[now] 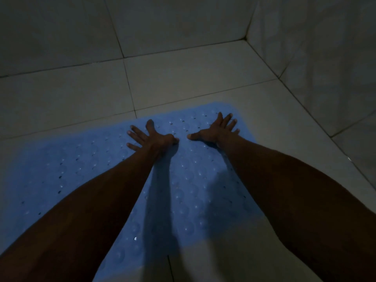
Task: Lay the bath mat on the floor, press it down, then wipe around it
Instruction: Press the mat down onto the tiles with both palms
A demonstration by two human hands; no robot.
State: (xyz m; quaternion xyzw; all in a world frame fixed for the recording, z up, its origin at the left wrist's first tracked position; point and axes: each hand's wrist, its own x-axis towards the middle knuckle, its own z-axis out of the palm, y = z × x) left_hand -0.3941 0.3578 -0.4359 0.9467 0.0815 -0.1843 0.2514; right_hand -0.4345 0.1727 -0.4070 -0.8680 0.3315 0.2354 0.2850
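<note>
A blue bath mat with rows of small round bumps lies flat on the pale tiled floor in dim light. My left hand presses on the mat near its far edge, fingers straight and spread. My right hand presses flat on the far right corner of the mat, fingers also spread. Both forearms reach across the mat and hide parts of it. No cloth is in view.
Tiled walls rise behind and to the right, meeting in a corner. Bare floor tiles lie between the mat's far edge and the back wall, and a narrow strip runs along the right wall.
</note>
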